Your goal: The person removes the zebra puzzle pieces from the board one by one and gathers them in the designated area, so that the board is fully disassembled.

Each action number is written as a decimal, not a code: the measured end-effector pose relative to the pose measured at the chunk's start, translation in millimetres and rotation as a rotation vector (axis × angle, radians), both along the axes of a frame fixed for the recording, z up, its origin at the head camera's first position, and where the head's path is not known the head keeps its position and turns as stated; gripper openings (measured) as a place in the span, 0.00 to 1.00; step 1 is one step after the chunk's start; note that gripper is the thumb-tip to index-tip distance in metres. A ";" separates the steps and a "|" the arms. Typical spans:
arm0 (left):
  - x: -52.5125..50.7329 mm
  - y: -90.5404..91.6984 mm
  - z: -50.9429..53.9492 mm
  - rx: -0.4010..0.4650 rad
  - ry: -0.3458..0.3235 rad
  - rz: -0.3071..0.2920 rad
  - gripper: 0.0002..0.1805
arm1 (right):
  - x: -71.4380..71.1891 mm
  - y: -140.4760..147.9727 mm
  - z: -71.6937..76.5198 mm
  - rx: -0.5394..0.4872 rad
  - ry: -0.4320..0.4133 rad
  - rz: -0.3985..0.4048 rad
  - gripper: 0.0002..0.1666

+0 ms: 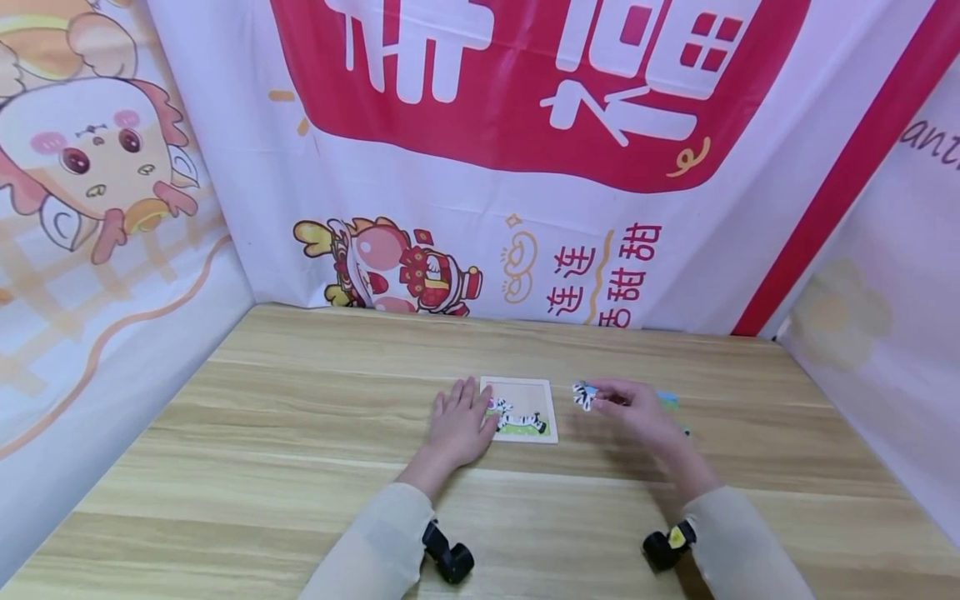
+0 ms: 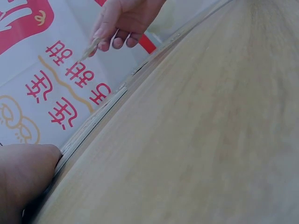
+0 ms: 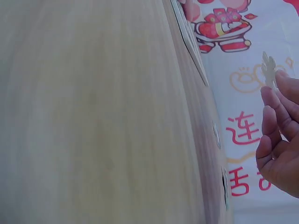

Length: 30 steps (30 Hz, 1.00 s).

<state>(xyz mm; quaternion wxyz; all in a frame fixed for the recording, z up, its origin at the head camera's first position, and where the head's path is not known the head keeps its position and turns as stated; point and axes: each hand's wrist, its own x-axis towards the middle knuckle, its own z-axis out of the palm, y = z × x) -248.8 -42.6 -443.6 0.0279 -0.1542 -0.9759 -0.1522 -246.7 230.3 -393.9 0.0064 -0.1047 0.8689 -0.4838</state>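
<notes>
A shallow framed puzzle board (image 1: 517,390) lies flat on the table, with zebra and green-grass pieces (image 1: 523,422) in its lower part and bare backing above. My left hand (image 1: 459,423) rests at the board's left side, fingers spread and fairly straight, the thumb over its edge. To the right of the board, my right hand (image 1: 637,412) pinches a black-and-white striped puzzle piece (image 1: 583,396) between thumb and fingers. The right wrist view shows that piece's pale side (image 3: 269,70) held above the table, with the other fingers curled.
Blue and green puzzle pieces (image 1: 667,400) lie on the wooden table (image 1: 300,417) beyond my right hand, partly hidden by it. Printed cloth (image 1: 480,192) hangs along the table's back edge and both sides. A small black camera (image 1: 448,557) is strapped to each wrist.
</notes>
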 end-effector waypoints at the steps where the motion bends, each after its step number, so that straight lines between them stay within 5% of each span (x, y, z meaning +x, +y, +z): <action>1: -0.2 0.1 0.0 -0.002 0.000 0.001 0.30 | 1.0 3.7 0.1 -0.006 0.007 0.009 0.19; 8: 0.2 0.1 1.1 0.000 -0.004 0.003 0.30 | 8.1 30.5 -0.5 -0.049 0.005 0.014 0.21; 19: 0.6 -0.4 3.4 -0.001 0.001 0.001 0.30 | 15.4 67.9 -3.2 0.032 -0.070 -0.044 0.25; 30: 1.6 -0.3 2.8 0.001 -0.001 -0.002 0.30 | 14.7 84.3 -18.8 0.102 -0.037 -0.049 0.26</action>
